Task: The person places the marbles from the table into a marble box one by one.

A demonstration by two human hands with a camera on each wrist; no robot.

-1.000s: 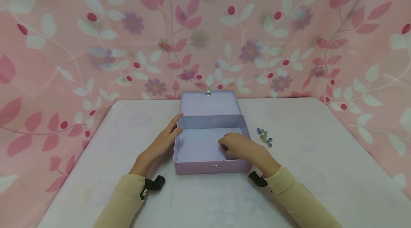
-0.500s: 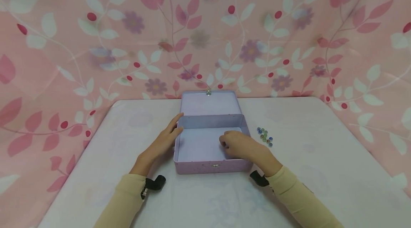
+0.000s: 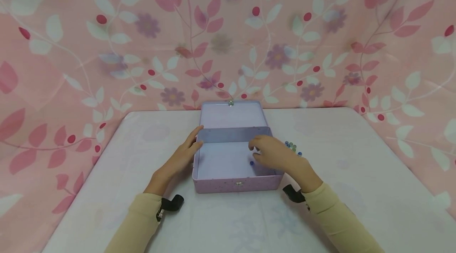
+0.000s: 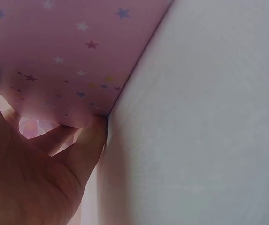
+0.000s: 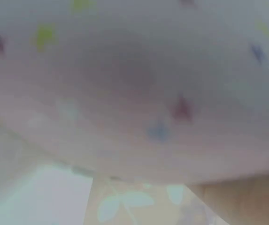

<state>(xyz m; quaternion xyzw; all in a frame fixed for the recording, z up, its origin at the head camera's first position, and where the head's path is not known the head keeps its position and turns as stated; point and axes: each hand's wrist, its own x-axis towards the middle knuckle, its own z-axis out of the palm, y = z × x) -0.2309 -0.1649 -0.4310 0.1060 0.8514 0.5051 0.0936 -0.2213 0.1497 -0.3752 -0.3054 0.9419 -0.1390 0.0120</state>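
A lilac tin box point(image 3: 217, 185) printed with small stars lies with its lid point(image 3: 231, 115) folded back. My left hand point(image 3: 181, 155) holds its left side, thumb over the rim and fingers along the outer wall. In the left wrist view, fingertips meet the starry wall point(image 4: 73, 56) near its lower edge. A dark blue glass marble point(image 3: 251, 163) sits on the box floor. Over the right part of the box hovers my right hand point(image 3: 272, 152), fingers loosely bent and apart from the marble. The right wrist view shows mostly the blurred starry box wall point(image 5: 125, 93).
Several blue and green glass marbles point(image 3: 290, 145) lie on the white tablecloth point(image 3: 342, 181) to the right of the box, partly hidden by the right hand. A pink floral curtain point(image 3: 228, 39) hangs behind the table.
My right hand has let go of the blue marble, which now shows on the box floor. The hand has lifted and shifted right and back. The left hand stays put.
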